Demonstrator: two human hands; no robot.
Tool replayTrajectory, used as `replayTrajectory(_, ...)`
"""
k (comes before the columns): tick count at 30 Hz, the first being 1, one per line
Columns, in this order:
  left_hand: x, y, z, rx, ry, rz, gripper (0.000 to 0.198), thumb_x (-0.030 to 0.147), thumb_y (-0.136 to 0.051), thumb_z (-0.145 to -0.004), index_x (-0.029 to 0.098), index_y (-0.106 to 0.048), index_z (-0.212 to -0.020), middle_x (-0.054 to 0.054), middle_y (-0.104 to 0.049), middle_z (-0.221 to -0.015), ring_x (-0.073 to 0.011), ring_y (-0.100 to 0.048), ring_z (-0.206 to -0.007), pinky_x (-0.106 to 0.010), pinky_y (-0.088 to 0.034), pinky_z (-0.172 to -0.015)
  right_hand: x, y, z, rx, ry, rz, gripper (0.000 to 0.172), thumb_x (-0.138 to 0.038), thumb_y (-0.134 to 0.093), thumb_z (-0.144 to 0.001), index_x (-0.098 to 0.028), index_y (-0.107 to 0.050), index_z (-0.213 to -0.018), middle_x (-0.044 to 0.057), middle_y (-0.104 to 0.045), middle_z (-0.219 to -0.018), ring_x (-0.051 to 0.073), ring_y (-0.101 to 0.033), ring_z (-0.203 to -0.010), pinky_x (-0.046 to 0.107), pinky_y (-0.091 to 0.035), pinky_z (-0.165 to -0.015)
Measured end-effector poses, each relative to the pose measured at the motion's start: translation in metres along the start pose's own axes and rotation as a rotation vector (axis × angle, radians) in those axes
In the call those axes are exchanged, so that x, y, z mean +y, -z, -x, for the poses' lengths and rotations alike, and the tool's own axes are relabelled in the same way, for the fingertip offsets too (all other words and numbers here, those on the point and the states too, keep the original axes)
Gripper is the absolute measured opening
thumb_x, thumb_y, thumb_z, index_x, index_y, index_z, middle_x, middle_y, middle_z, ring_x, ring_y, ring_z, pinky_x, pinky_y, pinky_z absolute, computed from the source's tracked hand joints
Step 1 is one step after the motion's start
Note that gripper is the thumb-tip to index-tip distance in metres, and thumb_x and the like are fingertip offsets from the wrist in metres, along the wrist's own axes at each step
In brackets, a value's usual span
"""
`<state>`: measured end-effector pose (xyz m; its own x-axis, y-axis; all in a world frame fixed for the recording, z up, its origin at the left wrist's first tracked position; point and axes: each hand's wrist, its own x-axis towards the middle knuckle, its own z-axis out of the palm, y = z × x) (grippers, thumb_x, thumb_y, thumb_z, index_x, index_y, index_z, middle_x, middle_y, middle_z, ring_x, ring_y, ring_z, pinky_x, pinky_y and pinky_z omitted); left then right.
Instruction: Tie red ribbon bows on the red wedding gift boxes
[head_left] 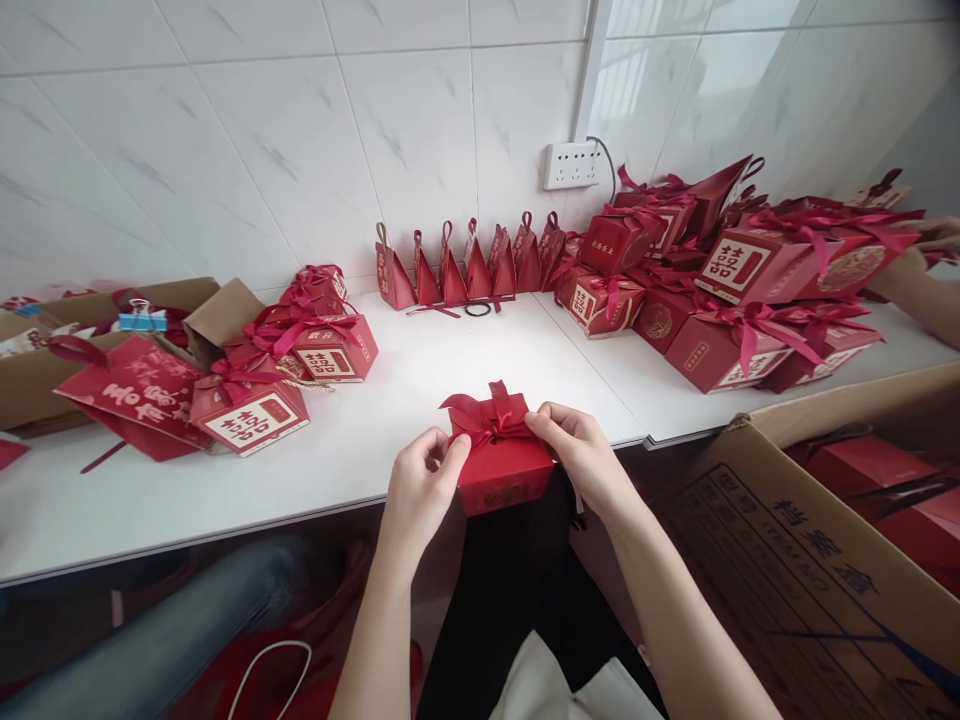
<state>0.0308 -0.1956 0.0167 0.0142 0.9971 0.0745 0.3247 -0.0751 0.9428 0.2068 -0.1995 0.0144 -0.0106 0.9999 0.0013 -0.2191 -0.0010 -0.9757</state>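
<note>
A small red gift box (504,478) is between my hands at the front edge of the white table. On its top a dark-red ribbon (495,420) is tied in a bow, with one end standing up. My left hand (427,480) is closed, thumb and fingers pinching the ribbon at the box's left side. At the right side my right hand (577,450) pinches the ribbon in the same way, its fingers curled beside the box. The fingertips behind the box are partly hidden.
Ribboned gift boxes (739,262) are piled at the right, near another person's hand (934,240). Several triangular boxes (450,270) line the wall below a socket strip (574,165). More boxes (251,410) and an open carton (37,375) stand left. A cardboard carton (787,560) holds red boxes.
</note>
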Motion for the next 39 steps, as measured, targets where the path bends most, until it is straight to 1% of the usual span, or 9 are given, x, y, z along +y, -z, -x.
replayTrajectory(3, -0.006, -0.003, -0.003, -0.018, -0.044, 0.177, 0.042, 0.041, -0.054, -0.081, 0.019, -0.030, -0.055, 0.005, -0.023, -0.056, -0.0089, -0.024, -0.052, -0.022, -0.023, -0.048, 0.002, 0.000, -0.001, -0.002, -0.009, -0.049, 0.038, -0.043, -0.061, -0.078, -0.019, -0.040, -0.058, -0.006, -0.036, -0.055, 0.007, -0.028, -0.050, 0.022, -0.022, -0.048)
replayTrajectory(7, -0.019, -0.012, -0.007, -0.023, -0.035, 0.417, 0.038, 0.037, -0.052, -0.083, 0.018, -0.030, -0.058, 0.004, -0.024, -0.060, -0.0087, -0.024, -0.055, -0.022, -0.023, -0.050, 0.003, -0.001, -0.001, -0.010, -0.032, -0.123, 0.040, -0.043, -0.063, -0.077, -0.018, -0.038, -0.058, -0.006, -0.034, -0.055, 0.007, -0.026, -0.050, 0.021, -0.021, -0.048)
replayTrajectory(10, -0.023, -0.017, -0.007, -0.013, -0.033, 0.506, 0.037, 0.034, -0.053, -0.083, 0.018, -0.030, -0.059, 0.004, -0.024, -0.060, -0.0085, -0.023, -0.056, -0.021, -0.023, -0.051, 0.005, -0.002, -0.001, 0.012, -0.039, -0.183, 0.040, -0.042, -0.065, -0.075, -0.019, -0.037, -0.057, -0.006, -0.033, -0.055, 0.007, -0.025, -0.049, 0.021, -0.020, -0.047)
replayTrajectory(14, -0.022, -0.019, -0.005, -0.001, -0.035, 0.536, 0.037, 0.034, -0.053, -0.083, 0.018, -0.030, -0.059, 0.004, -0.025, -0.061, -0.0085, -0.023, -0.057, -0.021, -0.022, -0.051, 0.008, -0.001, -0.002, 0.033, -0.047, -0.251, 0.041, -0.040, -0.067, -0.074, -0.018, -0.036, -0.056, -0.007, -0.031, -0.055, 0.007, -0.022, -0.049, 0.021, -0.019, -0.046)
replayTrajectory(25, -0.029, -0.017, -0.005, -0.047, -0.051, 0.532, 0.036, 0.034, -0.051, -0.085, 0.018, -0.030, -0.060, 0.004, -0.024, -0.062, -0.0086, -0.024, -0.057, -0.022, -0.023, -0.052, 0.016, 0.004, -0.001, -0.003, -0.058, -0.319, 0.039, -0.040, -0.066, -0.076, -0.017, -0.040, -0.056, -0.007, -0.028, -0.053, 0.006, -0.020, -0.048, 0.020, -0.017, -0.046)
replayTrajectory(33, -0.027, -0.022, -0.006, 0.010, -0.062, 0.561, 0.037, 0.032, -0.052, -0.083, 0.018, -0.028, -0.058, 0.004, -0.024, -0.061, -0.0081, -0.023, -0.055, -0.021, -0.023, -0.050, 0.022, 0.005, -0.006, 0.020, -0.086, -0.380, 0.039, -0.039, -0.068, -0.073, -0.018, -0.041, -0.057, -0.008, -0.025, -0.052, 0.006, -0.020, -0.047, 0.020, -0.019, -0.045)
replayTrajectory(36, -0.024, -0.023, -0.008, 0.022, -0.032, 0.582, 0.040, 0.034, -0.054, -0.081, 0.018, -0.028, -0.056, 0.005, -0.024, -0.059, -0.0076, -0.024, -0.053, -0.021, -0.024, -0.048, 0.022, 0.008, -0.006, 0.013, -0.080, -0.353, 0.039, -0.041, -0.069, -0.073, -0.018, -0.041, -0.057, -0.008, -0.026, -0.052, 0.006, -0.020, -0.047, 0.020, -0.020, -0.045)
replayTrajectory(38, -0.022, -0.019, -0.008, -0.004, 0.001, 0.549, 0.039, 0.042, -0.055, -0.080, 0.018, -0.034, -0.057, 0.005, -0.030, -0.057, -0.0078, -0.030, -0.052, -0.020, -0.028, -0.049, 0.022, 0.011, -0.004, -0.004, -0.057, -0.293, 0.038, -0.043, -0.068, -0.073, -0.018, -0.044, -0.057, -0.007, -0.028, -0.054, 0.006, -0.023, -0.048, 0.020, -0.024, -0.046)
replayTrajectory(39, -0.021, -0.017, -0.008, -0.035, -0.002, 0.526, 0.037, 0.048, -0.055, -0.079, 0.018, -0.042, -0.062, 0.004, -0.038, -0.060, -0.0087, -0.036, -0.055, -0.021, -0.033, -0.052, 0.022, 0.014, -0.003, -0.002, -0.034, -0.267, 0.038, -0.046, -0.066, -0.075, -0.018, -0.045, -0.058, -0.006, -0.031, -0.055, 0.007, -0.027, -0.049, 0.020, -0.027, -0.047)
